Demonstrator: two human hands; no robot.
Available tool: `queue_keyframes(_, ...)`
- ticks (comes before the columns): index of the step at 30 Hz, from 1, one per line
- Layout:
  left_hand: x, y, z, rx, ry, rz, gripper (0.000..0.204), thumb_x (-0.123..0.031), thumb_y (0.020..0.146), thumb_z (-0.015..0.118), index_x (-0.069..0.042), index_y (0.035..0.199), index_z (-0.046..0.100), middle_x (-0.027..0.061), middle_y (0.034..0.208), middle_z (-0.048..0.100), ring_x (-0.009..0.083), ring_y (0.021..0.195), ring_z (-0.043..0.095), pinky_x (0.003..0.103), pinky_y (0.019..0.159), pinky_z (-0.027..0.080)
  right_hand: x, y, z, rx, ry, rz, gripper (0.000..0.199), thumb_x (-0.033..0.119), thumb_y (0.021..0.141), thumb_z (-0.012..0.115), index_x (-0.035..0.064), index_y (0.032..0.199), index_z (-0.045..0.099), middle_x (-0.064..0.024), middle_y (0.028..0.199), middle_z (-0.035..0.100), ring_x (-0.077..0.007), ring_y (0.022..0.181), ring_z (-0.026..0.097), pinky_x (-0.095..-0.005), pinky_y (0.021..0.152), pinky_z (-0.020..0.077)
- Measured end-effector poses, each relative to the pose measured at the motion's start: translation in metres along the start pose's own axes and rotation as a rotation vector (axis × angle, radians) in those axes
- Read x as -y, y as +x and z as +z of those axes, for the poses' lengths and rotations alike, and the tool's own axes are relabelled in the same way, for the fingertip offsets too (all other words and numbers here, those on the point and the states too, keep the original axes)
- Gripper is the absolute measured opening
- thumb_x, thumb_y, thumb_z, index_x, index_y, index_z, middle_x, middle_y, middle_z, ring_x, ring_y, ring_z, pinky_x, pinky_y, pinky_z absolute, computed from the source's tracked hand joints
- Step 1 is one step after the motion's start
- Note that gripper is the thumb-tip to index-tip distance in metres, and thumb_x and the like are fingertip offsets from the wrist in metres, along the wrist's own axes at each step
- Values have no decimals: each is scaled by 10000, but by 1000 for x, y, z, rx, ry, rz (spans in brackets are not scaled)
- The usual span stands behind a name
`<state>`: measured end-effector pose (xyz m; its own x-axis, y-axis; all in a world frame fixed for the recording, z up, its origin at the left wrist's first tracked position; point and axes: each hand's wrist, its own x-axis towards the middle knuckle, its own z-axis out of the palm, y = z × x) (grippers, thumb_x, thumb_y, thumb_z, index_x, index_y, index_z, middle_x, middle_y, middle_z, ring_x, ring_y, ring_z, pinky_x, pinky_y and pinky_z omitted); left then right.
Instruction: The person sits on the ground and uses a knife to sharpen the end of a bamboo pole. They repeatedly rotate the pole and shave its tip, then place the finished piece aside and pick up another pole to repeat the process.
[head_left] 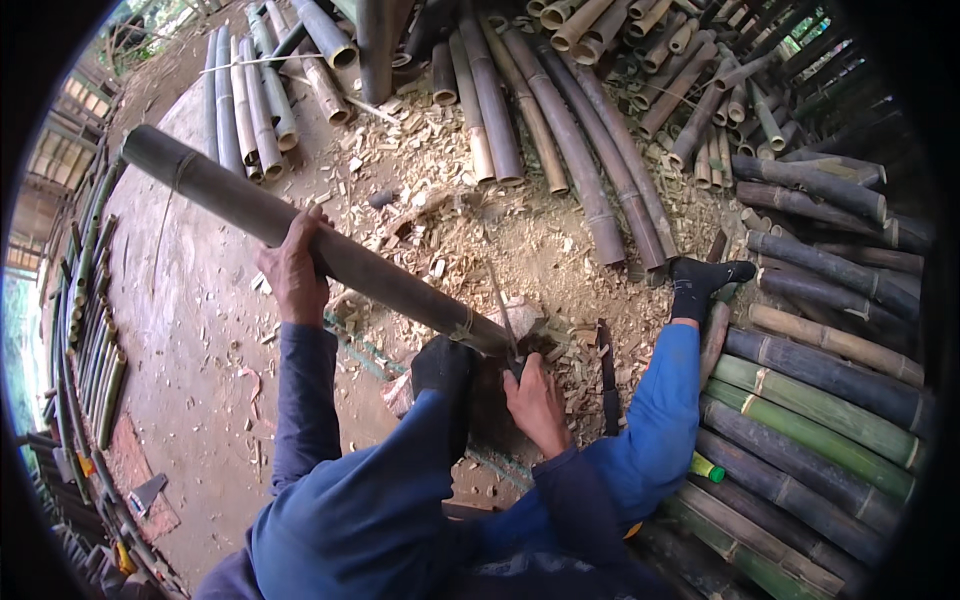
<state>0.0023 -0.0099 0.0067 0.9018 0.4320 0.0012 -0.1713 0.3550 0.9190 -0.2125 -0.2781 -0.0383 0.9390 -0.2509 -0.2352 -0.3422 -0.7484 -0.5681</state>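
Blue trousers (pixel 345 495) fill the space closest to you, your left leg bent up beneath a dark brown bamboo culm (pixel 360 266). That culm slants across the front of you, far end raised toward upper left, near end beside your right hand (pixel 539 405). Your left hand (pixel 297 270) is wrapped around it about midway; your right is closed on the dark handle of a knife (pixel 504 318), whose narrow blade stands against the culm's near end.

Expect the culm to be stiff and fairly light for its length, being hollow, though its smooth skin may slip and a cut rim could splinter. Holding near the middle should balance it best; a raised node ring would help your grip. Keep fingers back from the blade.

Your best room lies leftward, over the pale floor (pixel 200 330). Mind the far end, which sits near a group of bamboo poles (pixel 250 110). Rightward, stacked culms (pixel 800 430) hem in your leg, and wood chips (pixel 430 135) make loose footing ahead.
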Motion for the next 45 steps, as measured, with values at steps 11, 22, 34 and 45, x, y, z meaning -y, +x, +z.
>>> queue_keyframes(11, 1, -1, -5, 1, 46, -31, 337, -57, 814, 865, 35, 1032, 625, 109, 876, 693, 209, 755, 704, 340, 695, 585, 4, -18, 2, 65, -61, 158, 340, 297, 1043, 583, -21, 1091, 472, -330, 926, 689, -541, 800, 663, -604, 660, 523)
queue_keyframes(22, -3, -5, -2, 76, 1, -37, 341, -52, 820, 853, 60, 1058, 636, 123, 881, 700, 216, 755, 710, 337, 711, 593, -5, -26, -2, -54, 125, 28, 367, 260, 1006, 654, -11, 1210, 512, -270, 920, 715, -485, 821, 714, -530, 686, 556)
queue_keyframes(34, -8, -12, -20, 313, -134, -80, 499, -41, 850, 801, 24, 1264, 529, 130, 1088, 668, 262, 967, 697, 407, 898, 590, -3, -28, -7, -114, 190, -26, 334, 262, 1018, 646, -16, 1142, 508, -267, 878, 701, -497, 798, 689, -534, 665, 534)
queue_keyframes(45, -1, -15, -19, -52, 46, -2, 440, -89, 826, 882, 33, 1151, 612, 103, 878, 702, 194, 721, 701, 321, 677, 586, -3, -46, -15, -276, 371, -172, 296, 218, 1018, 662, 10, 1165, 512, -263, 839, 683, -477, 773, 685, -497, 613, 528)
